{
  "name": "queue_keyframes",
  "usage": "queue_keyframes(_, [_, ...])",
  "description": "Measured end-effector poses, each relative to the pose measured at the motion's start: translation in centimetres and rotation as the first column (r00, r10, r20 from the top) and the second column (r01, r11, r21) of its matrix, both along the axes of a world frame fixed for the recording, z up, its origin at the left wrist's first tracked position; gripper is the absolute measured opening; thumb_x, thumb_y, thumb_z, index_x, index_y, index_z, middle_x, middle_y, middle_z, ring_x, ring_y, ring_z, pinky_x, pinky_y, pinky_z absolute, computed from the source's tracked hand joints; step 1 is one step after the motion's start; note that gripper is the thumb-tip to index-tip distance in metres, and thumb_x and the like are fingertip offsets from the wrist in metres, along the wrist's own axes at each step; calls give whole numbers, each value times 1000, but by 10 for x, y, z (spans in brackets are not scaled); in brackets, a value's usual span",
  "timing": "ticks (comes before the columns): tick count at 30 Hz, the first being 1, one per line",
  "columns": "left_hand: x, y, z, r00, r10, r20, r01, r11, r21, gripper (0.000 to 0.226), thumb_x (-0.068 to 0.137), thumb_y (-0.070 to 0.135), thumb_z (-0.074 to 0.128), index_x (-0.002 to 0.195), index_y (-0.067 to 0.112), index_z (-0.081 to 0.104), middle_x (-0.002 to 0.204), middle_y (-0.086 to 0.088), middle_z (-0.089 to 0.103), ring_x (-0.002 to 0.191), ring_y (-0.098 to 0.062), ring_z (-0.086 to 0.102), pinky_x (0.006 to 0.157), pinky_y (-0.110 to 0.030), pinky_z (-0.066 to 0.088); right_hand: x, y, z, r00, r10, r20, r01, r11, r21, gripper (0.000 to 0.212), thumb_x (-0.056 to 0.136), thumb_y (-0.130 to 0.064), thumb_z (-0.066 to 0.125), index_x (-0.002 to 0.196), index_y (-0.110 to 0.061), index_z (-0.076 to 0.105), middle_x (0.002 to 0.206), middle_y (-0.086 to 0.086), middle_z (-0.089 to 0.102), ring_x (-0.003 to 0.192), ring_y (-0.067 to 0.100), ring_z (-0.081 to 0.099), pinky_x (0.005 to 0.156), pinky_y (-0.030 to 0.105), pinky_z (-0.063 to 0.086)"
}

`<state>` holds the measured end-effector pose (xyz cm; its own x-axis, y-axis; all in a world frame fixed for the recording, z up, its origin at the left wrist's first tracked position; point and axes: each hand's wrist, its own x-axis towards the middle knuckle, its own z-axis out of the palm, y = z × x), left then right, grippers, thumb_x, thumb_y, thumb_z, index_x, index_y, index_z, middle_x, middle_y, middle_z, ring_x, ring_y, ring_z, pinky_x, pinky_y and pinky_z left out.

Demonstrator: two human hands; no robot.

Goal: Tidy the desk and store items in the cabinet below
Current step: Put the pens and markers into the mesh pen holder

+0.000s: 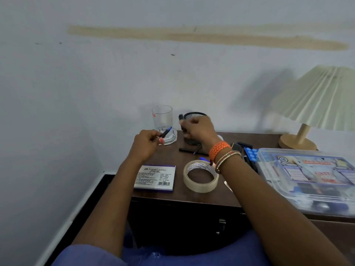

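Left hand [147,141] pinching blue-capped pen [166,132], long axis toward one o'clock; right hand [199,131] gripping dark marker [181,118] upright beside mesh pen holder [194,115], nearer, at three o'clock from pen.

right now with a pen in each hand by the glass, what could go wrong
1. The left hand holds a pen whose tip sits right against the empty glass; a careless flick could tip it.
2. The right hand is blurred as it brings a dark pen to the mesh pen holder; it could miss the rim or knock the holder over.
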<state>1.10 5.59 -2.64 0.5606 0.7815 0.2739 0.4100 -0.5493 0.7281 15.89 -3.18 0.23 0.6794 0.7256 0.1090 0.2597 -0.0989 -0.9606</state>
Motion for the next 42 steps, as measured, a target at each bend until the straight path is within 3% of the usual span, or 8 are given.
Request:
queue_keyframes(3, [8, -16, 17, 989, -71, 129, 73, 997, -12, 19, 92, 10, 55, 102, 11, 71, 97, -7, 70, 75, -15, 63, 73, -25, 50, 2, -13, 24, 936, 52, -347, 79, 932, 355, 7, 87, -6, 66, 87, -6, 59, 85, 15, 64, 81, 27, 66, 76, 36, 60])
queue_keyframes(5, [14, -28, 26, 973, -115, 199, 118, 993, -1, 16, 91, 9, 57, 101, 12, 69, 90, -5, 71, 70, -11, 63, 74, -25, 52, 5, -24, 32, 922, 78, -380, 118, 877, 466, 22, 87, 1, 64, 103, -7, 51, 88, 19, 64, 77, 25, 67, 75, 36, 60])
queue_keyframes(7, [21, -37, 33, 953, -136, 271, 146, 989, -15, 12, 88, 8, 61, 97, 14, 66, 83, -4, 71, 62, -8, 63, 72, -23, 53, 8, -33, 34, 952, 33, -303, 131, 854, 504, 34, 87, 3, 62, 115, -10, 50, 93, 22, 66, 82, 27, 69, 77, 38, 60])
queue_keyframes(12, [41, -55, 44, 916, -187, 355, 212, 977, -32, 12, 85, 7, 65, 96, 12, 66, 79, 0, 69, 61, -8, 63, 62, -16, 53, 10, -55, 39, 941, 5, -340, 197, 808, 556, 27, 86, 4, 62, 110, -7, 58, 85, 18, 69, 81, 29, 71, 70, 34, 60])
queue_keyframes(19, [59, -67, 51, 892, -201, 404, 240, 970, -46, 12, 84, 4, 66, 89, 15, 66, 77, 4, 68, 56, 4, 62, 57, -9, 50, 30, -72, 39, 927, -74, -368, 297, 745, 598, 23, 86, -4, 67, 106, -3, 57, 87, 22, 70, 86, 34, 71, 76, 39, 60])
queue_keyframes(26, [67, -73, 50, 917, -194, 350, 215, 976, -24, 14, 84, 10, 67, 98, 15, 69, 80, 5, 69, 56, 4, 63, 55, -6, 48, 35, -80, 37, 950, -123, -288, 277, 759, 590, 19, 85, -4, 68, 91, -8, 51, 92, 25, 68, 79, 26, 73, 70, 33, 60])
queue_keyframes(35, [74, -78, 50, 923, -185, 337, 194, 981, 7, 17, 84, 9, 67, 100, 10, 71, 82, 3, 69, 58, 8, 61, 58, -7, 48, 42, -85, 36, 938, -192, -289, 336, 705, 624, 15, 85, -4, 69, 92, -5, 56, 91, 26, 69, 81, 29, 72, 70, 33, 60])
queue_keyframes(42, [74, -79, 49, 925, -197, 324, 205, 979, 10, 19, 85, 9, 66, 103, 9, 71, 85, 0, 69, 66, 0, 61, 68, -19, 51, 40, -80, 30, 963, -267, -40, 245, 799, 550, 8, 81, -9, 72, 82, -5, 65, 84, 11, 71, 83, 22, 70, 76, 35, 59])
